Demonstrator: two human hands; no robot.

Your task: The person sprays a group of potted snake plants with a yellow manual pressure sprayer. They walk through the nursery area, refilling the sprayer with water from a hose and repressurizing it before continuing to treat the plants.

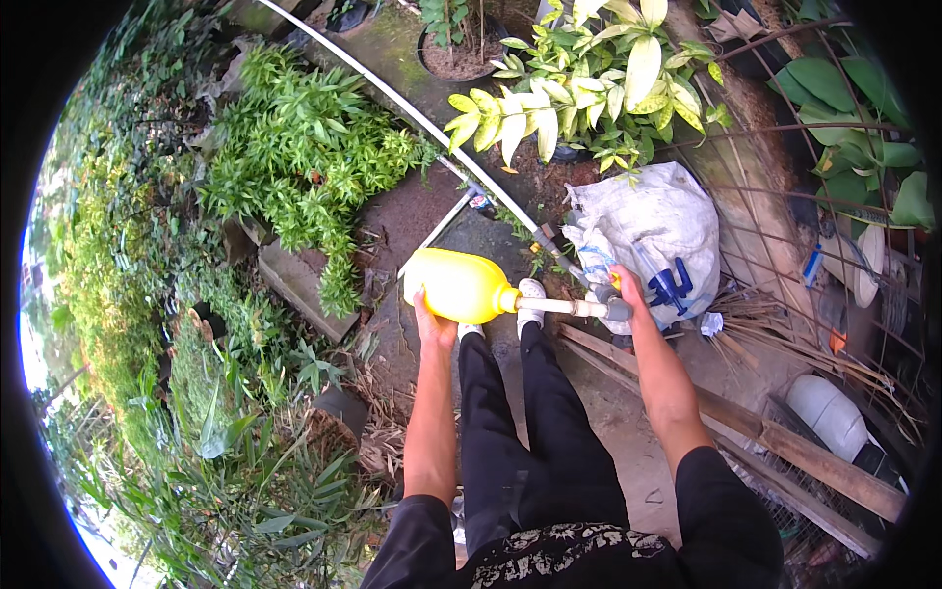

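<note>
My left hand holds a yellow plastic bottle from below, near its middle. The bottle lies on its side with its neck pointing right, against the end of a pale pipe piece. My right hand is closed around the grey pipe fitting at the other end of that piece. A long pipe runs from the top left down to the fitting. A blue spray-pump head with a clear tube rests on a white woven sack, right of my right hand.
Leafy plants grow at the left, beside a concrete block. A yellow-green shrub and a potted plant stand ahead. Long wooden boards lie at the lower right. Rusty metal mesh stands at the right.
</note>
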